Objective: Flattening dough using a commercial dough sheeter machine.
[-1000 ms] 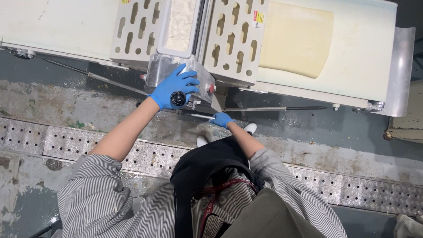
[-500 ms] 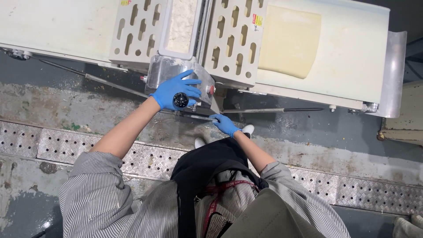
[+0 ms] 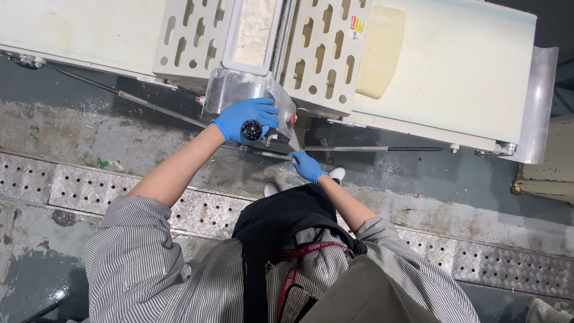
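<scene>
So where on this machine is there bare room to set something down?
The white belt is bare between the dough sheet and the metal end plate, and so is the belt left of the slotted guards. It is crowded at the middle: left hand on the knob, right hand on the lever.

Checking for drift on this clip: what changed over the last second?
The dough sheet has run left along the belt, its end now close to the slotted guard. The left hand stays on the black knob; the right hand stays on the lever below the machine. Nothing taken hold of or let go.
</scene>
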